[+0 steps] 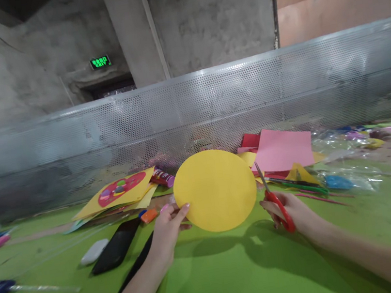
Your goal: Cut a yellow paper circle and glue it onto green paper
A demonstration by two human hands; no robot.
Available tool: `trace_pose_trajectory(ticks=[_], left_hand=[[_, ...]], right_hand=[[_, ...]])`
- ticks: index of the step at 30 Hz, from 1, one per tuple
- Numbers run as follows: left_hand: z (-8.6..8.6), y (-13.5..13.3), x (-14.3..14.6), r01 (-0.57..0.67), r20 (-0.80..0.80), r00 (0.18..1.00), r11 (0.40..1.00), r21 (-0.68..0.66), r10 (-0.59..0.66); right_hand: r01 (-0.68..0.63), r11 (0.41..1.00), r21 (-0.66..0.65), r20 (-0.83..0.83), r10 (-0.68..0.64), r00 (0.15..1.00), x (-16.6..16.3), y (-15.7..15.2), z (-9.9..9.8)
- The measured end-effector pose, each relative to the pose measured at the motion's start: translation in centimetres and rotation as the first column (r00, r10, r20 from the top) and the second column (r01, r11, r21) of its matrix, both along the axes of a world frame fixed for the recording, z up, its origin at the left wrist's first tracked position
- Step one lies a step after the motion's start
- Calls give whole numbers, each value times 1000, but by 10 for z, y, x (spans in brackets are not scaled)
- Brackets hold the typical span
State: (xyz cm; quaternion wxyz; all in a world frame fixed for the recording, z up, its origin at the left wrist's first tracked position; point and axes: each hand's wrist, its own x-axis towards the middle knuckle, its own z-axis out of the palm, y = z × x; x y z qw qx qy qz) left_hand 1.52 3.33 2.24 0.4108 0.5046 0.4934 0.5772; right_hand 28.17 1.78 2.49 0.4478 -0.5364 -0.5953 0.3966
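left hand (169, 226) holding yellow disc (215, 190), right hand (291, 210) gripping scissors (275, 200)

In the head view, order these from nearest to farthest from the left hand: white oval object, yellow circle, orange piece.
1. yellow circle, held by the left hand.
2. orange piece, just left of it.
3. white oval object, farther left.

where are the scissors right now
In the head view, the scissors are in the right hand, right of centre, blades up beside the right edge of the yellow disc.

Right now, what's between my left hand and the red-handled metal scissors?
Head view: the round yellow paper disc. The left hand pinches its left edge; the red-handled metal scissors, in the right hand, stand by its right edge.
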Motion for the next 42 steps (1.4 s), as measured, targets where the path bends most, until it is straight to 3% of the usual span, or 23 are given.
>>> trace_pose_trajectory(ticks=[25,42], left_hand=[[5,-5,4,-15,-14,1000,1000,-22,14],[-1,2,-3,-62,-35,997,997,38,64]], right_hand=[[14,999,-29,8,-13,1000,-2,-4,2],[67,998,13,-47,-66,997,-2,-2,3]])
